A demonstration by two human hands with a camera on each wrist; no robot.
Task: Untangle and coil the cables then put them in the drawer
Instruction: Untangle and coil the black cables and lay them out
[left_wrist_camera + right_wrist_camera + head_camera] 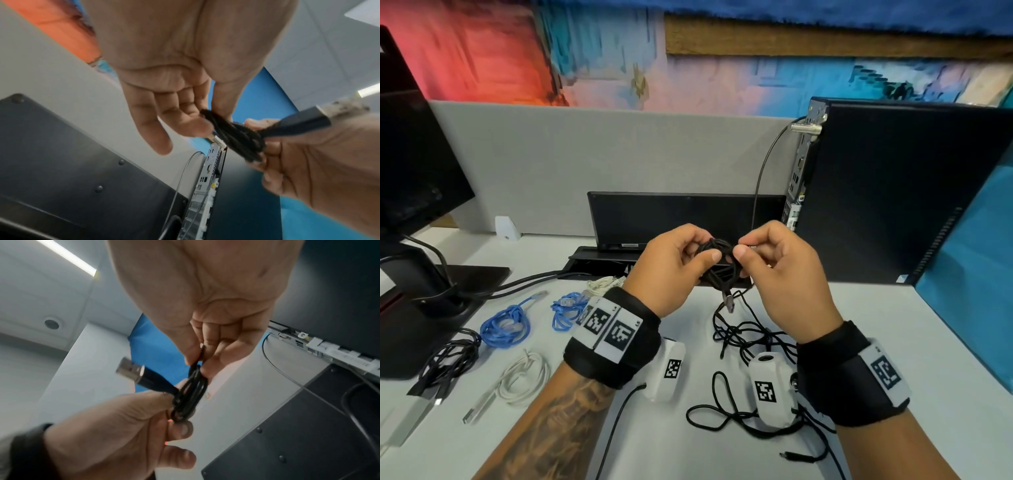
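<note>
Head view: left hand and right hand raised close together above the desk, both pinching one small black coil held between them; plug dangling just below the coil. Loose black tangle lying under and toward the body from the right hand, not yet sorted; finished blue coils, a white coil and a black bundle lying well left of the left hand. No drawer in view. Left wrist view: left thumb and forefinger nipping the top of the coil, remaining left fingers extended and off the cable; right hand gripping the lower loops, plug jutting past its knuckles. Right wrist view: right thumb and fingers clamped on the upper strand, left hand curled round the lower loops, plug sticking free to the left. Judged step: securing the coil by wrapping the tail. Advisable: keep the left pinch fixed so loops stay stacked, pass the plug end round the waist under light tension, tuck it through, avoid sharp bends at the plug. Risk: loops springing open if either pinch slackens.
</note>
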